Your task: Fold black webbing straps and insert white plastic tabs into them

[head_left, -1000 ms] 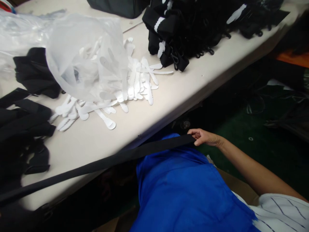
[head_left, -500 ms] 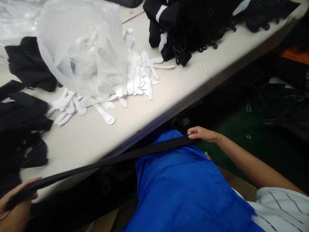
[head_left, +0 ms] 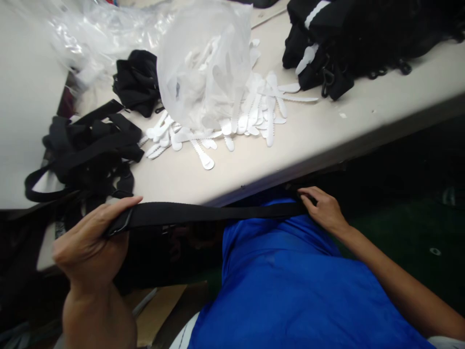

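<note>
A black webbing strap (head_left: 203,213) stretches between my two hands, above my lap and just off the table's front edge. My left hand (head_left: 98,232) is closed on its left end, where a dark buckle (head_left: 122,224) shows beside the thumb. At the other end, my right hand (head_left: 323,208) pinches the strap over the blue cloth (head_left: 290,281) covering my lap. Left of the strap, a tangled pile of black straps (head_left: 94,150) lies at the table's edge, close above my left hand.
On the pale table (head_left: 174,184) stands a clear plastic bag (head_left: 203,72) with white pieces inside. Several white notched plastic strips (head_left: 254,111) lie around it. Folded black straps with hooks (head_left: 348,53) sit at the back right. A cardboard box (head_left: 163,305) is below.
My left hand has come up and inward with its end of the strap, so the buckle now shows. The view has shifted left, while my right hand keeps hold of the other end.
</note>
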The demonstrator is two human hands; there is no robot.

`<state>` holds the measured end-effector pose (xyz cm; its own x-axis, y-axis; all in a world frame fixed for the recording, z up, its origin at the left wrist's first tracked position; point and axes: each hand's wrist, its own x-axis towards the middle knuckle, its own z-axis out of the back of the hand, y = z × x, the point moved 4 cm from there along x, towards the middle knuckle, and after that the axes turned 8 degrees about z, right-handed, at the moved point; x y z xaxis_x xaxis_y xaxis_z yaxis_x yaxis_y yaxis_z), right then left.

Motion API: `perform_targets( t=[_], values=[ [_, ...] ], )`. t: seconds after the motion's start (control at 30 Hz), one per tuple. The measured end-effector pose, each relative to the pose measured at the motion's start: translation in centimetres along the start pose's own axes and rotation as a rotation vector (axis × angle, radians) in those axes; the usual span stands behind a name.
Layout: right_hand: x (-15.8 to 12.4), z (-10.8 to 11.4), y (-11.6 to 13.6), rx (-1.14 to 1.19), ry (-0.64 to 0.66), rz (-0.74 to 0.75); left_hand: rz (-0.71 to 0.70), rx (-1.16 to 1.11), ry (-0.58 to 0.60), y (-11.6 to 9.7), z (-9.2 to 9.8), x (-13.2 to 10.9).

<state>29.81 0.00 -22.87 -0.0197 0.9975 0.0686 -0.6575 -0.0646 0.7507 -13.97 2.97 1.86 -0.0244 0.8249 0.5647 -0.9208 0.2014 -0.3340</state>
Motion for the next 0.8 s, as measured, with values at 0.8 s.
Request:
perform_targets(
  t=[0.8],
  values=[
    [5.4, 5.9, 23.4, 0.991, 0.157, 0.305, 0.206, -0.952, 1.418, -11.3, -15.2, -9.3]
  ],
)
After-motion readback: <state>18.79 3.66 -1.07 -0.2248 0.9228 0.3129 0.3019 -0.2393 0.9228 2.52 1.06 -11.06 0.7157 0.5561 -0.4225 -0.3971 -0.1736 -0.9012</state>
